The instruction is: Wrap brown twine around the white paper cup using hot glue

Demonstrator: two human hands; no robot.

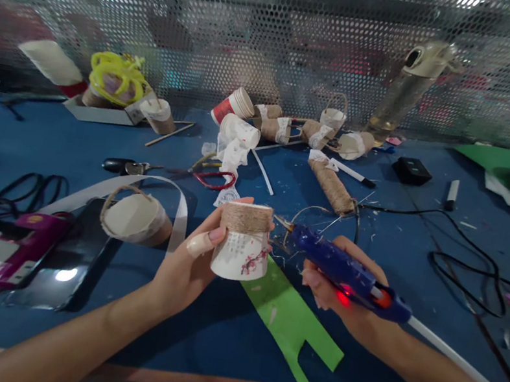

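My left hand point(190, 265) grips a paper cup point(240, 257) with a flower print, its wider end down in this view. Brown twine point(247, 219) is wound round the cup's upper part. In my right hand point(341, 285) is a blue glue gun point(341, 262) with a red light glowing and a white glue stick point(457, 358) out of its back. The gun's nozzle points at the twine band, close beside it; whether it touches I cannot tell. A loose strand of twine point(305, 210) curls near the nozzle. Green material point(292, 316) lies beneath on the table.
A twine-covered cup with a handle point(134, 219), a phone point(61, 269) and a purple packet point(22, 249) lie left. Red-handled scissors point(215, 179), a twine roll point(332, 185) and stacked cups point(234, 105) are farther back. A bottle point(404, 89) leans against the perforated metal screen point(292, 33). Black cable point(475, 256) runs right.
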